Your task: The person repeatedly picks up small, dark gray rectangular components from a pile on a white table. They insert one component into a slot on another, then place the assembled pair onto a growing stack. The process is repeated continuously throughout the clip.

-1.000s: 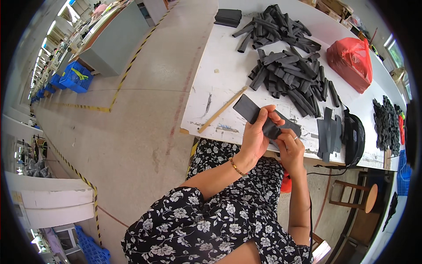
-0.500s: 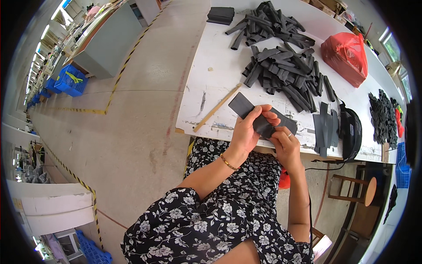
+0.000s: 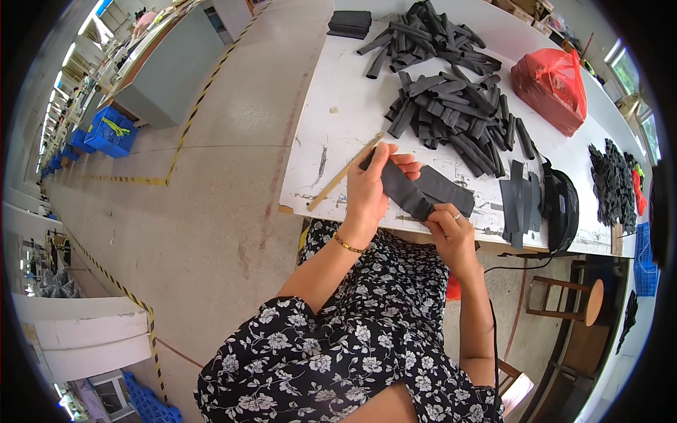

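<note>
A dark grey fabric strip (image 3: 404, 189) is stretched at a slant between my two hands, just above the table's near edge. My left hand (image 3: 368, 185) grips its upper left end, thumb on top and fingers behind. At the lower right end, my right hand (image 3: 453, 234) pinches the strip between thumb and fingers. Behind it, a flat stack of similar dark pieces (image 3: 446, 190) lies on the white table (image 3: 310, 141). A thin wooden stick (image 3: 343, 173) rests left of my left hand.
Two heaps of dark rolled fabric tubes (image 3: 451, 106) cover the table's far middle. A red plastic bag (image 3: 550, 88) stands beyond them at right. Loose strips (image 3: 518, 204) and a black bag (image 3: 560, 211) lie right of my hands. A wooden stool (image 3: 592, 302) is at the lower right.
My left hand has slid left and slightly up to the strip's far end. More of the strip now shows between my hands. My right hand has shifted slightly left.
</note>
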The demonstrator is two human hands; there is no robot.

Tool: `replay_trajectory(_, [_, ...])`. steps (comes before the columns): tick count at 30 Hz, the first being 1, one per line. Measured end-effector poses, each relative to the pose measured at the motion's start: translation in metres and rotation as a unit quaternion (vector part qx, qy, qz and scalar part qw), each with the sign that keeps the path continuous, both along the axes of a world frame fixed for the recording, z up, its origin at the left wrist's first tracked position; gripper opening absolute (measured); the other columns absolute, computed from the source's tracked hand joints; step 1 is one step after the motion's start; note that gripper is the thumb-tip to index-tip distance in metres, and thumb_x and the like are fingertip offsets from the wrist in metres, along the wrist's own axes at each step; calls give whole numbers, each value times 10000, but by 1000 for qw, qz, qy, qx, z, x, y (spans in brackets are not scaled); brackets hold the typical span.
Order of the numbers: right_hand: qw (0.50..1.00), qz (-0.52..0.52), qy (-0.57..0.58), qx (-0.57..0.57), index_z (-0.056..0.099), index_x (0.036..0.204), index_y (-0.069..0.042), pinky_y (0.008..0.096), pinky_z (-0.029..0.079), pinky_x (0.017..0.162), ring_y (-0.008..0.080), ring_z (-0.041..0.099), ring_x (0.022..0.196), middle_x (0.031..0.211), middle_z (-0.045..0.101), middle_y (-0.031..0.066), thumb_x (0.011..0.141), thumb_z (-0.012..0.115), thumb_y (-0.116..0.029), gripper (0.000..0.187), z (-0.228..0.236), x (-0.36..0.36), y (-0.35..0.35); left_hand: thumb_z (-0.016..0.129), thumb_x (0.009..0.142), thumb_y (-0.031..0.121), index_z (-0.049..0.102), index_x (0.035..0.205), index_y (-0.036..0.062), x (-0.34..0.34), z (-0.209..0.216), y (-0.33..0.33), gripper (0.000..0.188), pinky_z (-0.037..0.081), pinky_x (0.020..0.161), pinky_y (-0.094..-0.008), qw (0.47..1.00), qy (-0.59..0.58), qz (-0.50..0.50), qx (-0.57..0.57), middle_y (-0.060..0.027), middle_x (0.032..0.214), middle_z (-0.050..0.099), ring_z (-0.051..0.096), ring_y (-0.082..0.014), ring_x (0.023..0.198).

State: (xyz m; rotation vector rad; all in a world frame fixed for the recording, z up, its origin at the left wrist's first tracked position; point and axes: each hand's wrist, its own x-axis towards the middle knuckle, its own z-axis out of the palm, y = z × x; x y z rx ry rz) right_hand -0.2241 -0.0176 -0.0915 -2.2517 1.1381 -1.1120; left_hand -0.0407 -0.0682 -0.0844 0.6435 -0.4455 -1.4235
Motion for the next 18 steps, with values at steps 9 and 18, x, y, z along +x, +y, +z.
replay_trajectory(9, [999, -32, -17, -27, 584, 871, 2, 379, 501, 630, 331, 618, 737, 888, 612, 138, 764, 690, 81, 170, -3, 5, 1, 611, 966, 293, 588, 975, -9, 2, -6, -6, 304, 587, 689, -413, 999, 11, -37, -1, -167, 853, 676, 696, -301, 767])
replay_trajectory(18, [931, -118, -272, 213, 662, 961, 7, 283, 508, 752, 162, 638, 819, 994, 666, 64, 863, 701, -37, 115, -13, 27, 2, 527, 1009, 263, 565, 1102, -24, 3, -3, -8, 305, 551, 894, -467, 999, 24, 26, -5, -199, 1007, 662, 668, -322, 934])
